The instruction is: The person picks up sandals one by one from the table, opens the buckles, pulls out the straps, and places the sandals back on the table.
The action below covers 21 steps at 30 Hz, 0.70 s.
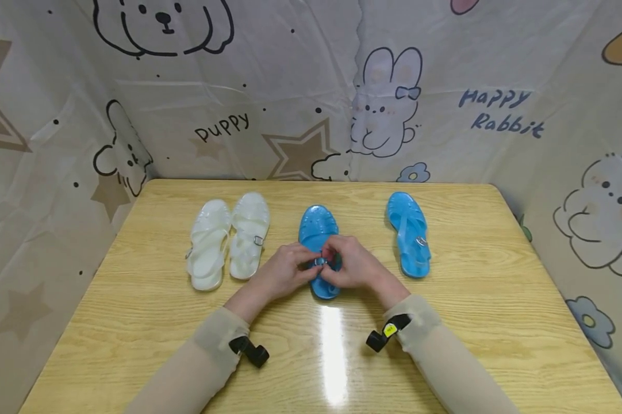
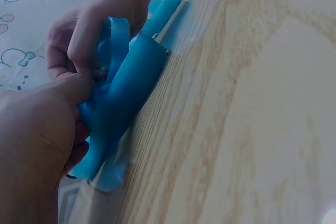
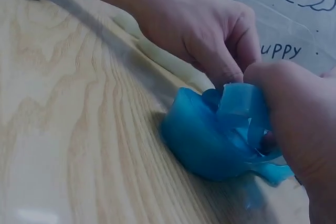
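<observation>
A blue jelly sandal [image 1: 318, 224] lies on the table in front of me, its toe pointing away. Both hands meet over its ankle strap, where a small metal buckle [image 1: 320, 261] shows between the fingertips. From the left side, my left hand [image 1: 286, 269] pinches the strap at the buckle. My right hand [image 1: 353, 263] pinches the strap from the other side. In the right wrist view a loop of the blue strap [image 3: 240, 99] stands up above the sandal's heel. Fingers hide where the strap meets the buckle.
A second blue sandal [image 1: 409, 236] lies to the right, with its own buckle at the side. Two white sandals [image 1: 207, 247] lie side by side on the left. The wooden table [image 1: 269, 368] ends at printed cloth walls [image 1: 300, 86] behind.
</observation>
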### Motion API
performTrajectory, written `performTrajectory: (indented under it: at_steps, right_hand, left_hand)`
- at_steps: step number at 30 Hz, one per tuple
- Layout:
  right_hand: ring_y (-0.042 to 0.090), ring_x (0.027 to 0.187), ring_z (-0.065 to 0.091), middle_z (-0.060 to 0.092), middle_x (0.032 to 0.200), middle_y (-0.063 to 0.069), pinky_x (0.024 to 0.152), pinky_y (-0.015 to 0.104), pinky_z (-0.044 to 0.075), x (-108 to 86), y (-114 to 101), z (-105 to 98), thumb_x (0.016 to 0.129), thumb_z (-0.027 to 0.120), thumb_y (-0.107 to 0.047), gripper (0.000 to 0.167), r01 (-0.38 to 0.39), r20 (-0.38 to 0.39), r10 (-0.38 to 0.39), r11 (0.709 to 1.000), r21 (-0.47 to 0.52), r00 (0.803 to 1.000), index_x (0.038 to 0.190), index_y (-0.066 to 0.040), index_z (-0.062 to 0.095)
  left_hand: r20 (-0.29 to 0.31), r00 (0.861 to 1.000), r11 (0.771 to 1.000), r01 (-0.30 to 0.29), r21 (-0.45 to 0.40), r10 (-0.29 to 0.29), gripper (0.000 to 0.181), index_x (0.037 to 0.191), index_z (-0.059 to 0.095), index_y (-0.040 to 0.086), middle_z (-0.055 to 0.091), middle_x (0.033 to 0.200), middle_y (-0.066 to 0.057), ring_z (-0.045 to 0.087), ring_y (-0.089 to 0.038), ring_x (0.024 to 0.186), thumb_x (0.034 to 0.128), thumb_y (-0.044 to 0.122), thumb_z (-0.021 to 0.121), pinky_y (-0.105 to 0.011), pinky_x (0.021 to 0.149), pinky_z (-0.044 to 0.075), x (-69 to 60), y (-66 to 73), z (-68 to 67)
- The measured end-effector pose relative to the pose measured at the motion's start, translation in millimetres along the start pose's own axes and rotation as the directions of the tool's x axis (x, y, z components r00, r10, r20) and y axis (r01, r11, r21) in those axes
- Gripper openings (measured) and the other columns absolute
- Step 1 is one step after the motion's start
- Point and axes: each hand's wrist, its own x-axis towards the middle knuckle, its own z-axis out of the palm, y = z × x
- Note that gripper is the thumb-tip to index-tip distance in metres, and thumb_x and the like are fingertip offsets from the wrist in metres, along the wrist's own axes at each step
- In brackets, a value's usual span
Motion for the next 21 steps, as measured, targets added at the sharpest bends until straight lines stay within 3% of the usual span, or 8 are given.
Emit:
performTrajectory:
  at_steps: [6, 13, 21]
  right_hand:
    - [0.012, 0.076, 0.059, 0.064, 0.088, -0.001, 0.065, 0.029, 0.054, -3.9, 8.2, 1.9, 0.086, 0.077, -0.009, 0.016, 0.06, -0.037, -0.058, 0.995, 0.083, 0.998, 0.098, -0.008, 0.066]
    - [0.014, 0.081, 0.064, 0.07, 0.097, -0.002, 0.069, 0.029, 0.057, -4.1, 8.6, -4.7, 0.092, 0.078, -0.008, 0.018, 0.129, -0.009, -0.129, 0.987, 0.094, 0.992, 0.11, -0.006, 0.077]
    - [0.013, 0.078, 0.066, 0.073, 0.093, -0.001, 0.066, 0.03, 0.058, -4.2, 8.6, -5.5, 0.089, 0.078, -0.003, 0.015, 0.172, -0.032, -0.169, 0.98, 0.1, 0.985, 0.104, -0.005, 0.079]
  left_hand:
    - [-0.01, 0.999, 0.999, 0.037, -0.04, -0.037, 0.023, 0.119, 0.079, 0.005, 0.077, 0.114, -0.006, 0.071, -0.018, 0.109, 0.1004, 0.018, 0.077, -0.032, 0.091, 0.059, -0.5, -0.1, 0.7]
    - [-0.013, 0.997, 0.993, 0.081, -0.082, -0.083, 0.026, 0.125, 0.078, 0.01, 0.076, 0.119, -0.002, 0.069, -0.013, 0.11, 0.1007, 0.02, 0.077, -0.032, 0.093, 0.057, -2.1, -1.5, 2.2]
    - [-0.056, 0.997, 0.995, 0.044, -0.093, -0.049, 0.027, 0.125, 0.078, 0.009, 0.078, 0.117, -0.001, 0.07, -0.015, 0.111, 0.0991, 0.018, 0.078, -0.035, 0.093, 0.058, -3.6, -2.3, 3.4]
